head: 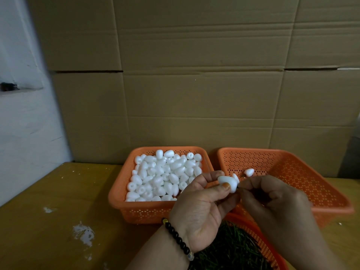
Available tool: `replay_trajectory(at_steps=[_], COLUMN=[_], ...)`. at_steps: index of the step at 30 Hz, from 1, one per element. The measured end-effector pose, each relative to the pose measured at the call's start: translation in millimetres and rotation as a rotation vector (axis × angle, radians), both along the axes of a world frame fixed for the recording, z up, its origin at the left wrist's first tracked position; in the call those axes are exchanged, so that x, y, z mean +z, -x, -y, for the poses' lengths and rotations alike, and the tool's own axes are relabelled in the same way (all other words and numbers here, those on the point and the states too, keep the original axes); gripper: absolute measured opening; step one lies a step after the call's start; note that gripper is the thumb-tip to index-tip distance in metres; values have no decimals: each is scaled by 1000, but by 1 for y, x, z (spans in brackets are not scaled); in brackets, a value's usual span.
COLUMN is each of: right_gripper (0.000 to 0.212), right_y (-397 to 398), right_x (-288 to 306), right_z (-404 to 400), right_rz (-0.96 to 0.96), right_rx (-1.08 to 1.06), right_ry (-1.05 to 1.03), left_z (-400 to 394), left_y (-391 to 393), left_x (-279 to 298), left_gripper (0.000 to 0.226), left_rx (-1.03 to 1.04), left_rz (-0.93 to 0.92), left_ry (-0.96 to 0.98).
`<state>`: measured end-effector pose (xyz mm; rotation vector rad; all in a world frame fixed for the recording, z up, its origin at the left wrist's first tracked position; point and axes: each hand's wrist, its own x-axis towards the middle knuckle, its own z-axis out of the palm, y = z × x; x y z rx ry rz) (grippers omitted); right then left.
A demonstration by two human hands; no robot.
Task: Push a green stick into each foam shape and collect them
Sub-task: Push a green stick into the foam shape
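cardboard boxes [194, 75], wooden table [58, 191], perhaps paint-flecked

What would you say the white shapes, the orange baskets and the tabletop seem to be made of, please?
White shapes: apparently foam, matte, slightly grainy, moulded alike.
Orange baskets: likely moulded plastic, smooth with a slight sheen, walls perforated with small holes.
Tabletop: probably wood or board, a dull yellow-brown surface with white scuffs; the finish is unclear.

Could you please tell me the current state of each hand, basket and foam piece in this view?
left hand: pinches the held foam shape.
held foam shape: gripped, stick end at its right tip.
right hand: fingers curled, pinching a stick at the foam.
left basket: nearly full of plain foam shapes.
right basket: nearly empty, two finished pieces.
near basket: holds green sticks.
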<state>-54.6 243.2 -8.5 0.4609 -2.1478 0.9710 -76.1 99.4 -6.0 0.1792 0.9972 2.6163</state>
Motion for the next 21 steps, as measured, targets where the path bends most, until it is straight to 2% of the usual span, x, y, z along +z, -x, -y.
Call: replay_trajectory(at_steps=[6,10,14,21], right_gripper=[41,35,20,16], right_y=[1,3,2,1], right_x=[-1,-3,0,1], right_z=[1,0,2,2], right_rz=[-32,-19,-16,-33], right_rx=[10,49,82,67], right_ry=[59,103,134,96], left_z=[2,3,3,3], left_y=[1,1,1,1], left_x=[2,3,2,0], left_gripper=[33,29,26,29], left_rx=[-21,-22,-18,-16], left_rz=[9,27,44,37], left_ry=[-25,-42,-22,7])
